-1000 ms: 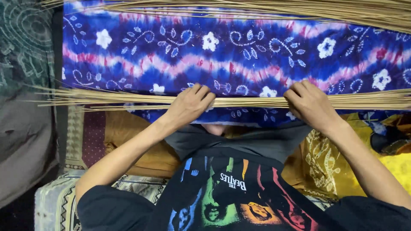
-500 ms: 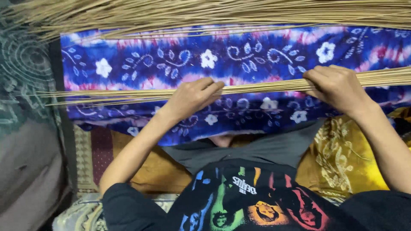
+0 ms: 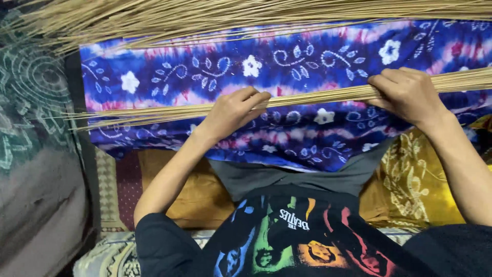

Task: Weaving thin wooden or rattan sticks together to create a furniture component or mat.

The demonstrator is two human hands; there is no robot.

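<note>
- Sticks (image 3: 318, 96), a thin bundle, lie crosswise over the blue flowered cloth (image 3: 287, 66) on my lap.
- My left hand (image 3: 230, 110) pinches them.
- My right hand (image 3: 405, 92) seems closed around them.

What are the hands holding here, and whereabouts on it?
Both grip one bundle of thin sticks: left hand near its middle, right hand further along.

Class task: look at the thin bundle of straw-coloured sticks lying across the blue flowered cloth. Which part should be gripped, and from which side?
Probably from above, at two spaced points along its middle, as the left hand and right hand do. The bundle of sticks is long, thin and loose, with its left tips fanning out over the blue cloth, so one grip would likely let it splay.
</note>
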